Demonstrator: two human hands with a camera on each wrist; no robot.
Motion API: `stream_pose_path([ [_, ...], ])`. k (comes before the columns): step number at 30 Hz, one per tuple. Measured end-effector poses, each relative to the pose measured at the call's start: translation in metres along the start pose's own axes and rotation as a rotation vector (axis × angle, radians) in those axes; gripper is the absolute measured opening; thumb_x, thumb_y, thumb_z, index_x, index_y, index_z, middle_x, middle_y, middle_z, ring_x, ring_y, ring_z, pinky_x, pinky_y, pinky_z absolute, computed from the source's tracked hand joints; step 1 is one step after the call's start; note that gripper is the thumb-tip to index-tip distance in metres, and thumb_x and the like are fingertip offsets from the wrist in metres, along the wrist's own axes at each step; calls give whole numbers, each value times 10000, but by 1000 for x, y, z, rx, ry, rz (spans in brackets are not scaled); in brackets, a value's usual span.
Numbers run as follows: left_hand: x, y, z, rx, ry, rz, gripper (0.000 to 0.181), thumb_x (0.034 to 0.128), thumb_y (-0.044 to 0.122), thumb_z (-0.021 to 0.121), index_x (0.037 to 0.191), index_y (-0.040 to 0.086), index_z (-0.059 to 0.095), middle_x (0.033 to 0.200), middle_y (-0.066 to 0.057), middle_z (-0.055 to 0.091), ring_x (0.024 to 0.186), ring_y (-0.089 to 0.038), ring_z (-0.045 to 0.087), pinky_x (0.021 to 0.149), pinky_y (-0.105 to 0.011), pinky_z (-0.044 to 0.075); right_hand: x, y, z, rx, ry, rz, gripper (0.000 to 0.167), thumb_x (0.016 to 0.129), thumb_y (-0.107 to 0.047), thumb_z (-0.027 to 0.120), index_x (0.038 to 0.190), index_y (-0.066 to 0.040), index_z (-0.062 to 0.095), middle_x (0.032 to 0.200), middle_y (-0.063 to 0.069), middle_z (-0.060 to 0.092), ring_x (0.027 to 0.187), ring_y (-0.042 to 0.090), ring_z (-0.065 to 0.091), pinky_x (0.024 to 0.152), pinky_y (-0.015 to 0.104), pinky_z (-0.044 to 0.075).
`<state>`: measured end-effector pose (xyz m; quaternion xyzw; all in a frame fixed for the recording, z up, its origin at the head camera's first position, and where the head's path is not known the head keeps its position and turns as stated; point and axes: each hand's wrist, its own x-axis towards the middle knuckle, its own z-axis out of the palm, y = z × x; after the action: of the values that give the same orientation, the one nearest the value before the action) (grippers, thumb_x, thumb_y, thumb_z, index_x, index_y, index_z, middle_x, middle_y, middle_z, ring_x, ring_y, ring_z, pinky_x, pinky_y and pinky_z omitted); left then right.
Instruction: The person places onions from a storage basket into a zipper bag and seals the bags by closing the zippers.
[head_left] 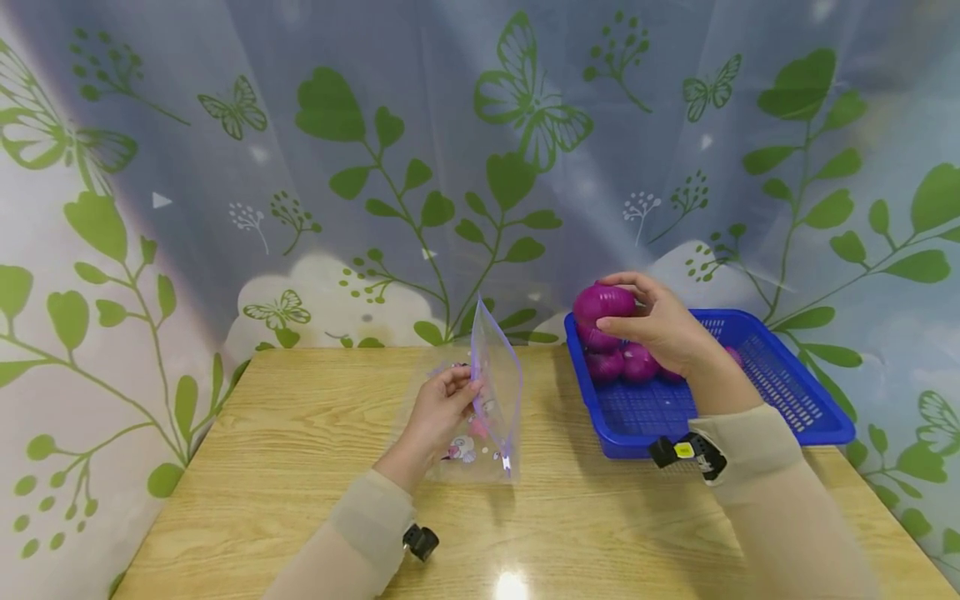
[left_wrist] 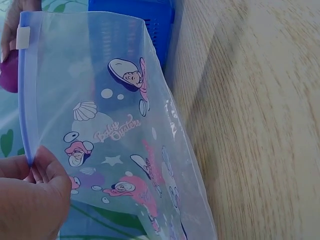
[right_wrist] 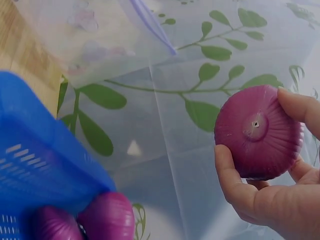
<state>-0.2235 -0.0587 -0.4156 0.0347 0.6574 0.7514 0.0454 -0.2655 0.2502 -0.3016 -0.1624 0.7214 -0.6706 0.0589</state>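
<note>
Near the far edge of the surface (head_left: 285, 433), the left hand (head_left: 441, 402) pinches the lip of a gaping bag (left_wrist: 115, 130), seemingly onionless behind its print, while the right hand (head_left: 663, 329) curls round one onion (head_left: 602, 305) above the basket (head_left: 622, 447) at the far right corner, with other onions (head_left: 639, 364) unbagged inside.

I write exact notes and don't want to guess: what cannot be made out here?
- Head: how many purple onions the basket holds; the right arm covers part of them.
- Left wrist: the whole held onion; the left edge cuts it off.
- Head: any writing on the yellow label; too small.
</note>
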Motion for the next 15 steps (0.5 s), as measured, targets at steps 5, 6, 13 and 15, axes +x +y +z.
stream_pose_path([
  [5, 0, 1, 1, -8, 0, -5, 296, 1001, 84, 603, 1263, -48, 566, 1127, -176, 616, 952, -214, 608, 812, -230, 523, 2, -3, 8, -24, -26, -5, 512, 900, 45, 694, 1322, -148, 479, 1349, 129, 460, 1106, 231, 608, 898, 305, 553],
  [6, 0, 1, 1, -10, -1, -6, 299, 1001, 88, 604, 1264, -47, 564, 1129, -174, 614, 957, -217, 608, 816, -230, 523, 2, -3, 10, -30, -32, -9, 512, 902, 46, 691, 1325, -147, 477, 1351, 132, 459, 1101, 233, 612, 897, 307, 554],
  [13, 1, 0, 1, -11, -1, -6, 307, 1000, 86, 605, 1265, -62, 560, 1072, -112, 621, 959, -218, 611, 842, -256, 531, 5, -6, 21, -52, -65, -15, 525, 897, 58, 685, 1343, -114, 468, 1348, 136, 466, 1084, 226, 619, 880, 295, 556],
  [15, 1, -1, 1, -13, -1, -5, 303, 1000, 80, 604, 1261, -69, 561, 1043, -78, 623, 945, -201, 613, 863, -280, 533, 6, -6, 25, -46, -85, -19, 529, 899, 70, 674, 1354, -88, 456, 1355, 149, 456, 1097, 229, 609, 886, 298, 555],
])
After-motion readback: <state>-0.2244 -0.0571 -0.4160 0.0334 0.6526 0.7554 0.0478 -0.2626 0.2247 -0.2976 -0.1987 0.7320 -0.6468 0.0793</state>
